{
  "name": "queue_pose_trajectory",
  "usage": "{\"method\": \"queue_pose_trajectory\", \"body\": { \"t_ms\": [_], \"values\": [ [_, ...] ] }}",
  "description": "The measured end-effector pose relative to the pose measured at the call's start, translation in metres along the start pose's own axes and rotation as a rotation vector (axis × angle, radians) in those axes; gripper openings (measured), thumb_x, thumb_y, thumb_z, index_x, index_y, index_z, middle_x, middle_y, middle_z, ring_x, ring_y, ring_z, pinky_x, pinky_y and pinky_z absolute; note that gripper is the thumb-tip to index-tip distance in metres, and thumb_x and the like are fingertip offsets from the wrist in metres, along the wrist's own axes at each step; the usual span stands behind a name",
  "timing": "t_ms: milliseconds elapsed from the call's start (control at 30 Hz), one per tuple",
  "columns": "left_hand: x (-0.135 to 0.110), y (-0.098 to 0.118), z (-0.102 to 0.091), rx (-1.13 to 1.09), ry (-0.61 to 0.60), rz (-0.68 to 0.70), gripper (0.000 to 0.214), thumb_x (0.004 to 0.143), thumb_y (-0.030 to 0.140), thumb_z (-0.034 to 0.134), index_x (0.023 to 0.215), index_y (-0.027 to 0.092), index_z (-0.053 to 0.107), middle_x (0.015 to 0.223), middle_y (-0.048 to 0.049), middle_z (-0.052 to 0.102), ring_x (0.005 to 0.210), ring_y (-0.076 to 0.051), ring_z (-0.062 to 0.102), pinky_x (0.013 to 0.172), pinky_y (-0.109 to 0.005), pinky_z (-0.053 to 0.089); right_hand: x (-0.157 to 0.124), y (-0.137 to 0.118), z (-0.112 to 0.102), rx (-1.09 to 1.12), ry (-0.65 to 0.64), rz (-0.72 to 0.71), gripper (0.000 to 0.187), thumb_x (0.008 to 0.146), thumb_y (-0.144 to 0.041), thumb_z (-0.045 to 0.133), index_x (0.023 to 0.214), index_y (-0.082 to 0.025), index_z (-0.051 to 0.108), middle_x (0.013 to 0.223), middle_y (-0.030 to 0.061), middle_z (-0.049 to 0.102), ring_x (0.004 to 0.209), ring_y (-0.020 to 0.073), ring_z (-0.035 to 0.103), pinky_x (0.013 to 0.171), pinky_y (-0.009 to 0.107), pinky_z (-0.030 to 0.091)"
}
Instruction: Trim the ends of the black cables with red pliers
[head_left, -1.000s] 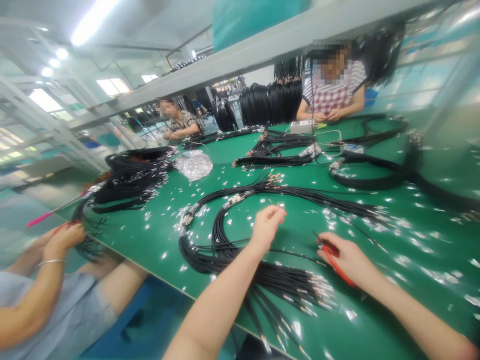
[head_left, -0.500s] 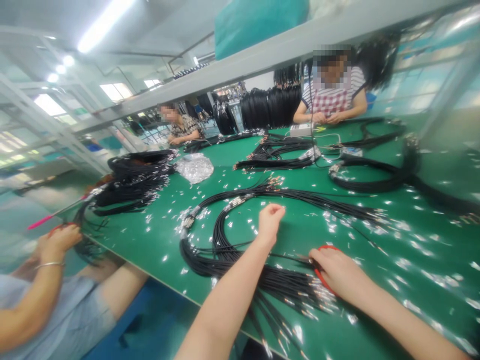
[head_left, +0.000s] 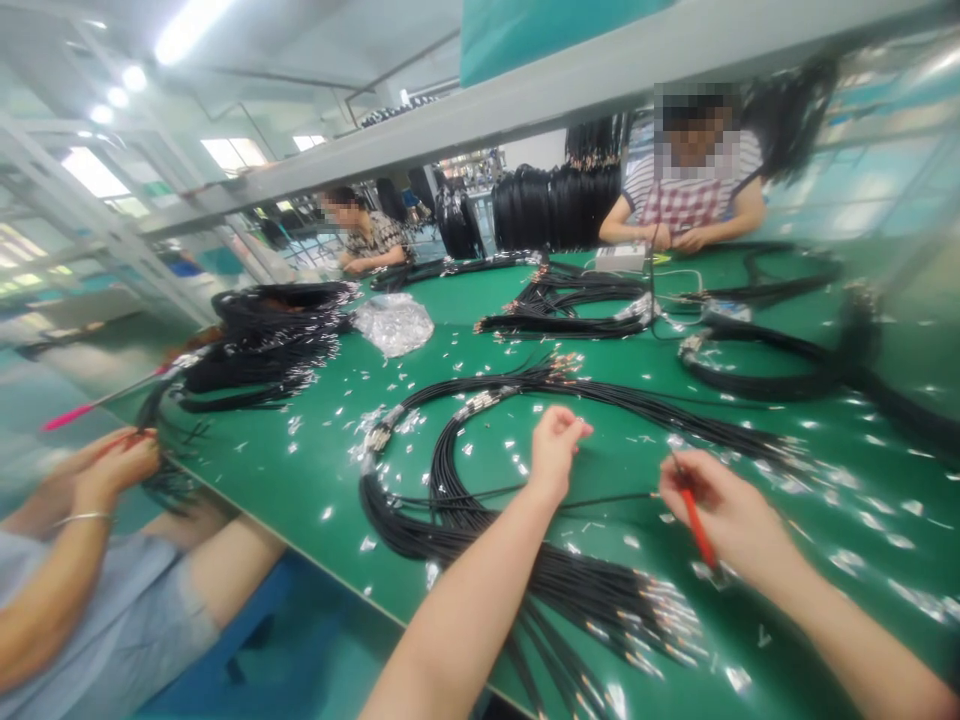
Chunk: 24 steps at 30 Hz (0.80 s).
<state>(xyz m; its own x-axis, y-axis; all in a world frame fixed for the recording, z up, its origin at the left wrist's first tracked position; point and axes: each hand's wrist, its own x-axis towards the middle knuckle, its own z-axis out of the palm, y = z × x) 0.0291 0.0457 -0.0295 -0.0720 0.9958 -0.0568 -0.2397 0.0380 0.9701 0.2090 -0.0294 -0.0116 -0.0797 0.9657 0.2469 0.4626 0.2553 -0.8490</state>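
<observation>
My left hand (head_left: 556, 455) is closed in a pinch above the green table; what its fingertips hold, if anything, is too small to make out. My right hand (head_left: 716, 505) grips red-handled scissors (head_left: 699, 528), their dark blades pointing up and away. A single black cable (head_left: 611, 499) runs from under my left wrist to the fingertips of my right hand. Beneath my left forearm lies a curved bundle of black cables (head_left: 592, 578), its stripped, copper-and-white ends fanned out to the right. Another bundle (head_left: 645, 402) curves behind my hands.
White scraps litter the green table (head_left: 300, 500). A clear plastic bag (head_left: 394, 325) and piled black cables (head_left: 262, 345) lie at the left; more coils (head_left: 757, 375) at the right. A grey shelf beam (head_left: 525, 110) crosses overhead. Co-workers sit at the left (head_left: 97, 550) and across the table.
My right hand has moved right and slightly away from the fanned cable ends, and the scissors have turned to point upward. My left hand has shifted slightly right, still pinched.
</observation>
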Motion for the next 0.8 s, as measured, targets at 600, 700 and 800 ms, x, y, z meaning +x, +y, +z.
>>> {"method": "queue_pose_trajectory", "body": {
  "t_ms": [600, 700, 800],
  "values": [
    [-0.045, 0.018, 0.010, 0.219, -0.247, 0.110, 0.004, 0.069, 0.018, 0.056, 0.072, 0.016, 0.054, 0.057, 0.0033, 0.051, 0.054, -0.009, 0.048, 0.054, -0.021, 0.039, 0.049, -0.020, 0.021, 0.478, 0.207, 0.191, 0.038, 0.055, -0.032, 0.077, 0.086, -0.021, 0.058, 0.071, 0.0005, 0.066, 0.061, 0.0165, 0.062, 0.060, 0.028, 0.053],
    [-0.045, 0.019, 0.011, 0.208, -0.243, 0.054, 0.009, 0.063, 0.021, 0.062, 0.066, 0.016, 0.054, 0.053, 0.0048, 0.048, 0.049, -0.007, 0.043, 0.049, -0.020, 0.035, 0.049, -0.011, 0.019, 0.505, 0.138, 0.230, 0.036, 0.057, -0.033, 0.075, 0.086, -0.022, 0.058, 0.069, -0.0004, 0.065, 0.057, 0.0162, 0.062, 0.057, 0.028, 0.053],
    [-0.044, 0.021, 0.010, 0.132, -0.313, -0.035, 0.011, 0.065, 0.025, 0.059, 0.064, 0.015, 0.055, 0.054, 0.0031, 0.051, 0.047, -0.006, 0.041, 0.046, -0.020, 0.032, 0.046, -0.014, 0.017, 0.424, 0.122, 0.142, 0.031, 0.059, -0.033, 0.074, 0.083, -0.022, 0.058, 0.067, -0.0011, 0.063, 0.056, 0.0148, 0.060, 0.057, 0.028, 0.052]
  ]
}}
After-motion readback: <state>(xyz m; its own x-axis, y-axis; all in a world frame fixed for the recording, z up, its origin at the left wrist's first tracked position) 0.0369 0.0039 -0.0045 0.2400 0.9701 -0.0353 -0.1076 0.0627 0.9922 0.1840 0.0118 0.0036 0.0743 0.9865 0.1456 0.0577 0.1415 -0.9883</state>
